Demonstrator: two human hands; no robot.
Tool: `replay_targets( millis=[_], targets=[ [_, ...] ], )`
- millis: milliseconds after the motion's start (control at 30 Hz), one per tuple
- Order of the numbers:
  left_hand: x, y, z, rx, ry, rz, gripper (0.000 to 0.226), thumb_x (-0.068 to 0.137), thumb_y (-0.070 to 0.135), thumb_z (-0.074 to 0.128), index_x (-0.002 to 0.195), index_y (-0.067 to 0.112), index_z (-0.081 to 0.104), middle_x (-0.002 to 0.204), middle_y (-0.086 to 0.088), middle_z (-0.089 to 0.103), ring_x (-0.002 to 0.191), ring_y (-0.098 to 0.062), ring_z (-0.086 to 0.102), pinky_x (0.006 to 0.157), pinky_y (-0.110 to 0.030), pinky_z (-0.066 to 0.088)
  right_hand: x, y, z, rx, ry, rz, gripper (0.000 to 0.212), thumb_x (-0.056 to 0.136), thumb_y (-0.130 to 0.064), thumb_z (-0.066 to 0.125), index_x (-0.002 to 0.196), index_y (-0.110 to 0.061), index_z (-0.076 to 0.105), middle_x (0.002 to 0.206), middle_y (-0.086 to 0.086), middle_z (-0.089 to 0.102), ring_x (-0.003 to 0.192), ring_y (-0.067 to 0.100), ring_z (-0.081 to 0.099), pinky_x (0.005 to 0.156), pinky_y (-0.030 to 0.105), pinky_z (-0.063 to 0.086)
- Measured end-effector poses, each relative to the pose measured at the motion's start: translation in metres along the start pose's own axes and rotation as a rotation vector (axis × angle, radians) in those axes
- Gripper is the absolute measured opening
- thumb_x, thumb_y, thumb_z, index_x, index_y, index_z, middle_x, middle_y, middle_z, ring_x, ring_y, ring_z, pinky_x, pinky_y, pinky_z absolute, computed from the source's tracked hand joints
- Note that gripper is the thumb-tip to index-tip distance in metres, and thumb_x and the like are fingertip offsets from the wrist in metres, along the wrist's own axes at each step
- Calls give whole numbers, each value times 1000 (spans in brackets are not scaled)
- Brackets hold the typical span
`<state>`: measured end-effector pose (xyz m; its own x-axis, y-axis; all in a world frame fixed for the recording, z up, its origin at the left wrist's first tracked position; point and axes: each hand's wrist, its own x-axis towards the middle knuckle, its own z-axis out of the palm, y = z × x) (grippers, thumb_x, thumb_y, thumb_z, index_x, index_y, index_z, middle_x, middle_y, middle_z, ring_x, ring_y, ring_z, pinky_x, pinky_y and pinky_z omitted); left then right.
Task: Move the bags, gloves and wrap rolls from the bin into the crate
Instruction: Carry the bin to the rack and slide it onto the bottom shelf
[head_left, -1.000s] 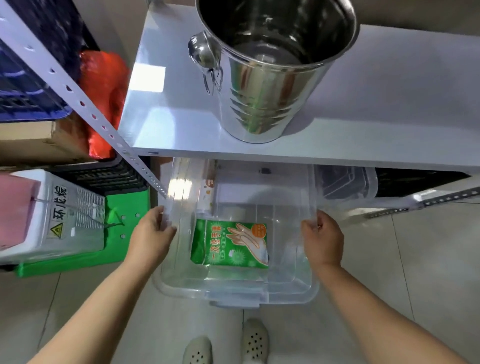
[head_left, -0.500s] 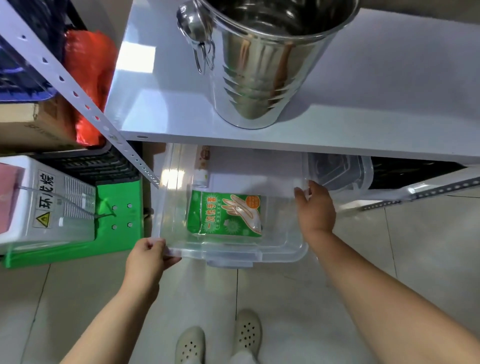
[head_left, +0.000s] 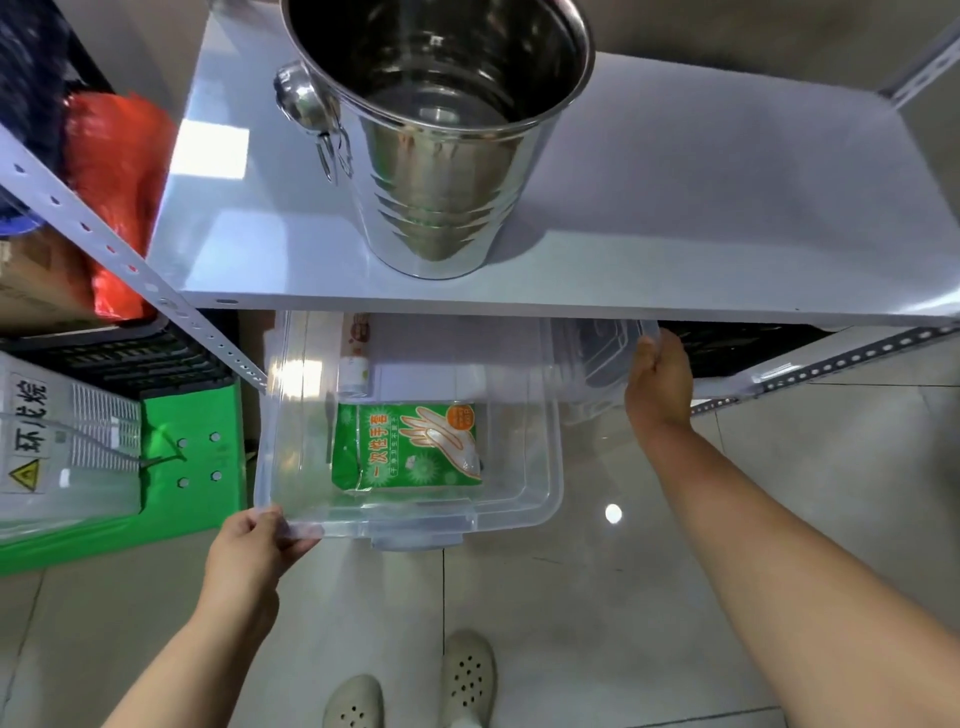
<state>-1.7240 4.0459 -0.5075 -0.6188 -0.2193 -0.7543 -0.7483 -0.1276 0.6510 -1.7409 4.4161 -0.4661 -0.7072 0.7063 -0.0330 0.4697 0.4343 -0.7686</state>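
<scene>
A clear plastic bin (head_left: 540, 499) sits on the floor, half under the white shelf. A green pack of disposable gloves (head_left: 405, 447) lies flat on its bottom. Behind the pack, a wrap roll (head_left: 354, 371) stands near the bin's back, partly hidden by the shelf edge. My left hand (head_left: 254, 545) grips the bin's near left corner. My right hand (head_left: 657, 379) grips the rim of a second clear container (head_left: 602, 353) to the right, under the shelf. A black crate (head_left: 119, 358) shows at the left.
A steel bucket (head_left: 431, 135) stands on the white shelf (head_left: 701, 218) above the bin. A green platform (head_left: 192, 462) with a white machine (head_left: 57, 441) is on the left. A red bag (head_left: 114, 197) sits behind the shelf post. My feet (head_left: 415, 686) are on the tiled floor.
My left hand moved from the bin's left side to its near left corner. My right hand left the bin's right rim and reached back right to the second clear container.
</scene>
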Motion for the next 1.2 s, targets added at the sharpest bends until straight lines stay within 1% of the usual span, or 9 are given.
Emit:
replay_targets(
  millis=[67,200,300,433,533,633,733,1033,1200],
  targets=[
    [0,-2,0,-22,-14,-3,20,98,9,35,81,4,45,77,-22,59,46,-9,65,53,-16,56,0,-5,7,26,-30,-12,26,95,-7,36,77,-24,45,89,8,43,83,18,41,77,29,33],
    [0,-5,-1,-39,-24,-5,20,98,8,36,81,4,45,78,-22,59,46,-10,65,54,-17,56,-23,-15,26,71,-56,19,31,87,3,41,72,-23,37,92,9,36,86,18,34,69,28,29],
    [-1,-3,-1,-30,-38,-10,15,97,8,35,88,4,46,78,-23,60,47,-10,65,56,-18,56,-59,-17,42,18,-49,-44,7,85,0,45,90,-2,51,95,10,40,90,20,37,75,26,28],
    [-4,1,-3,-33,-70,-9,11,97,6,36,94,5,46,76,-21,59,50,-14,66,57,-20,56,-104,-18,53,9,25,-51,34,86,3,49,120,2,46,112,15,40,111,28,35,95,28,31],
    [-5,3,-9,6,-93,-32,29,95,1,38,124,2,41,95,-26,57,75,-26,61,78,-32,55,-126,-24,56,-66,43,-117,39,83,5,56,121,6,47,117,25,43,113,32,34,95,20,25],
    [-3,4,-15,139,-87,9,38,92,-3,43,130,-1,43,106,-19,56,89,-29,56,93,-38,43,-153,-32,64,-160,-11,-203,46,77,4,65,120,11,49,109,30,46,104,40,40,96,45,36],
    [-3,5,-23,201,-89,13,28,92,-3,43,118,-1,52,105,-14,58,93,-26,56,89,-35,41,-175,-45,71,-262,-26,-338,52,70,3,74,114,16,51,95,31,51,93,33,38,82,55,47],
    [3,9,-54,187,-180,30,32,90,-4,43,68,16,56,69,-11,55,65,-20,52,73,-29,47,-245,-78,138,-460,-144,-668,58,65,-27,79,114,-5,60,78,11,56,77,21,39,71,33,38],
    [8,13,-66,-56,-268,-34,21,94,2,38,109,7,52,79,-11,61,68,-17,59,60,-16,56,-261,-101,184,-506,-168,-679,51,58,-24,83,106,-13,67,83,7,61,75,22,56,69,31,41]
  ],
)
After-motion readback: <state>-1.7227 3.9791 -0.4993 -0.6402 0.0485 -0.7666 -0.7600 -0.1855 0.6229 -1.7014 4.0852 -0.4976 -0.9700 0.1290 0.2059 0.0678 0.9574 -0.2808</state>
